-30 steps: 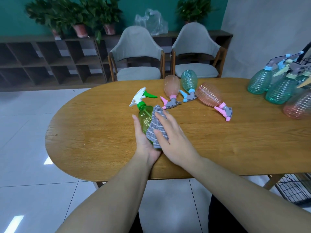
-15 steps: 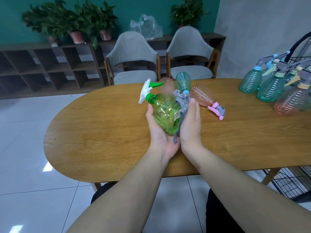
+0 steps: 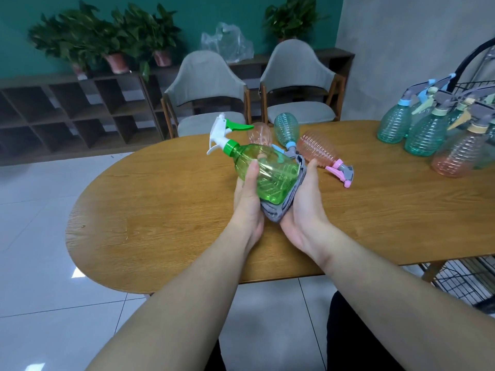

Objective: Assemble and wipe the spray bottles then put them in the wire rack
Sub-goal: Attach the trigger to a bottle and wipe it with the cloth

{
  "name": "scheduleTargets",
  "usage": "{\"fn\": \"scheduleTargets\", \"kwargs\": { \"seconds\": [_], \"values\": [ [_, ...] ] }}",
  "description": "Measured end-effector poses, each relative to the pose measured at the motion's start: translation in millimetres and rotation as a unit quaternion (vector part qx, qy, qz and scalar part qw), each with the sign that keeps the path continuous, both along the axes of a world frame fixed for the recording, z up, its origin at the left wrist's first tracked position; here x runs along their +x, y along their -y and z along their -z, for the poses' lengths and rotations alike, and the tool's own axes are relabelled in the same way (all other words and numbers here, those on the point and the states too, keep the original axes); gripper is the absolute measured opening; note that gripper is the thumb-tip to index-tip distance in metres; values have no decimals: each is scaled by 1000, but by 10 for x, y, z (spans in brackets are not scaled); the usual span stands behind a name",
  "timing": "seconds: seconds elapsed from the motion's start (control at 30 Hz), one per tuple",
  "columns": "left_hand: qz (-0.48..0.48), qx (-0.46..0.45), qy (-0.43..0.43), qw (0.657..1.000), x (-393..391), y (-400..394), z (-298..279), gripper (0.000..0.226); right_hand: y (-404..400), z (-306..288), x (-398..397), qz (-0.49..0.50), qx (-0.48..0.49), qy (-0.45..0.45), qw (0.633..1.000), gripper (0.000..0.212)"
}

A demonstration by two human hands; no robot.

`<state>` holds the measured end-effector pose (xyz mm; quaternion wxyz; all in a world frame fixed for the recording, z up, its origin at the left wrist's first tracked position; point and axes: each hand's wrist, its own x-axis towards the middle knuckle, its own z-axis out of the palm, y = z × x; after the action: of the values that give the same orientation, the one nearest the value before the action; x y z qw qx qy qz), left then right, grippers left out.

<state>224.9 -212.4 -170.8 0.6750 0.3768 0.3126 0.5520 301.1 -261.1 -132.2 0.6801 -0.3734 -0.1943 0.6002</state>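
The green spray bottle [image 3: 270, 175] lies tilted, nozzle up-left, base toward the person; left hand [image 3: 247, 202] grips it, right hand [image 3: 302, 207] cups the cloth [image 3: 276, 214] beneath.

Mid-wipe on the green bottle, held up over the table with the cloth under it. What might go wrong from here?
1. The green spray bottle is smooth and tilted; the left hand grips only one side while the right hand holds the grey cloth against it, so it might slip.
2. If it drops, it could hit the pink bottle and teal bottle lying just behind.
3. Its white trigger head sticks out unsupported and may snag.
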Motion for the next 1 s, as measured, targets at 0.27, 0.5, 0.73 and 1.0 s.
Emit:
{"fn": "scheduleTargets", "kwargs": {
  "seconds": [0.27,0.5,0.73,1.0],
  "values": [
    [-51,61,-146,986,26,-171,-121,48,4,-65,223,0,-18,23,1000,40],
    [-68,122,-257,956,197,-253,-210,52,32,22,595,60,-62,73,994,21],
    [-29,136,-342,929,714,-263,-288,85,145,-52,1411,148,-84,174,970,15],
    [51,130,-357,924,1819,-92,-260,83,557,-116,2472,257,-114,208,937,16]
  ]
}}
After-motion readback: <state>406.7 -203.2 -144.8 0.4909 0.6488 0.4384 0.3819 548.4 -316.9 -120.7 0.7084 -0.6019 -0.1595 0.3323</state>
